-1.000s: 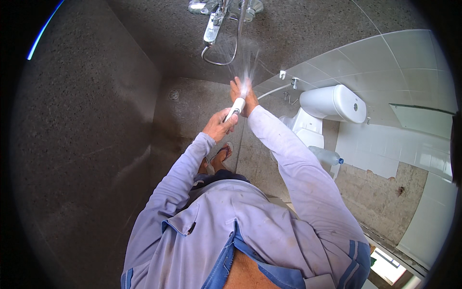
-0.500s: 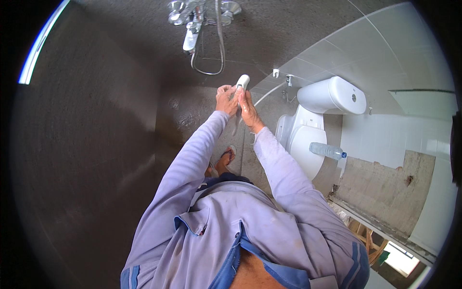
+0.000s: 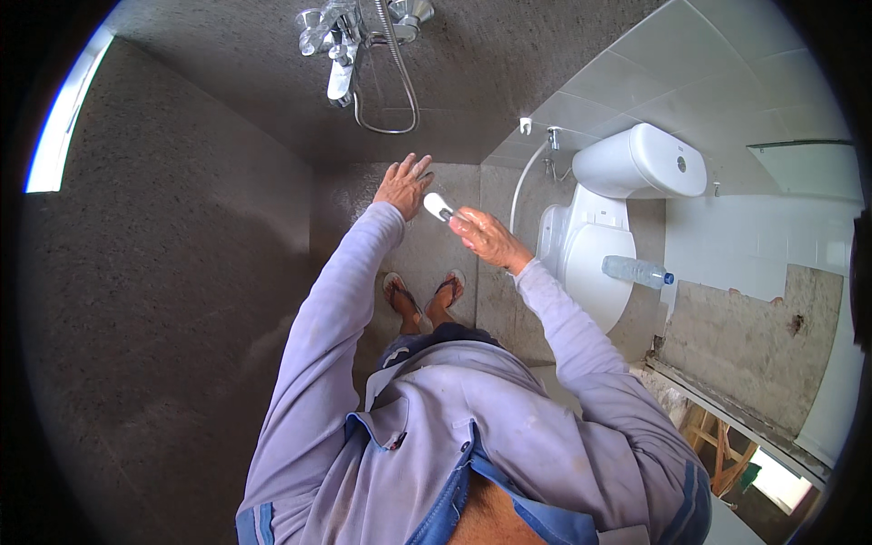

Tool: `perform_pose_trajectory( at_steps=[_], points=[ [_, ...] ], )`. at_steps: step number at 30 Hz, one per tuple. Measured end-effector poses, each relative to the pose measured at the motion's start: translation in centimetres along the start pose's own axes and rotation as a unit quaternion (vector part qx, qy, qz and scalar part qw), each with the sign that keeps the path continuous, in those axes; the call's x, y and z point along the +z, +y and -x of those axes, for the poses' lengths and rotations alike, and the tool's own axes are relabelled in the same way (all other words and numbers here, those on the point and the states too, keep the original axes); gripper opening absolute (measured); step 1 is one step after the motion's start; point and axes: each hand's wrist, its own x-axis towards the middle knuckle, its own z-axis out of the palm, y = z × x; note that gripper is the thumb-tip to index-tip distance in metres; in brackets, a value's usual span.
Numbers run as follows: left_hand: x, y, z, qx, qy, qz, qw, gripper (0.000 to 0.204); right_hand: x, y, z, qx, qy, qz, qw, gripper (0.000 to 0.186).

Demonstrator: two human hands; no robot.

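Observation:
My right hand [image 3: 488, 238] is closed round the handle of a white bidet sprayer [image 3: 438, 206], its head pointing left and away from me. To its left, my left hand [image 3: 402, 187] is raised with fingers spread and nothing in it; its fingers look wet. The sprayer's head is close to the left hand but apart from it. A white hose [image 3: 517, 195] hangs in a curve from a chrome valve [image 3: 553, 138] on the far wall; its lower part passes out of sight near my right hand.
On the right stands a white toilet [image 3: 595, 263], a clear plastic bottle [image 3: 634, 271] with a blue cap lying on its lid. A chrome shower mixer [image 3: 341, 68] with a looped metal hose [image 3: 392, 54] is on the far wall. A dark wall [image 3: 173, 254] rises at left.
My hands have parted: the left has come away from the sprayer and spread its fingers. The right has drawn the sprayer nearer and tilted its head leftward. Both my feet now show below.

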Motion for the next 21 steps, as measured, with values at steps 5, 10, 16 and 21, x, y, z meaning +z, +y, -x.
perform_pose_trajectory(
  at_steps=[5, 10, 16, 21],
  points=[
    [2.0, 0.4, -0.3, -0.012, -0.075, 0.043, 0.996, 0.05, 0.1, -1.3, 0.3, 0.148, -0.027, -0.074, 0.986, 0.065],
    [5.8, -0.4, 0.6, -0.066, 0.067, 0.16, 0.983, 0.042, -0.7, -1.4, 0.0, 0.153, -0.055, -0.101, 0.981, 0.062],
    [5.3, 0.3, -1.4, -0.229, -0.018, 0.595, 0.77, 0.04, -1.5, -2.6, -0.3, 0.148, -0.056, -0.145, 0.977, 0.057],
    [6.0, 1.5, -2.6, -0.313, 0.145, 0.923, 0.172, 0.038, -2.3, -1.9, 0.0, 0.152, -0.05, -0.137, 0.978, 0.061]
  ],
)
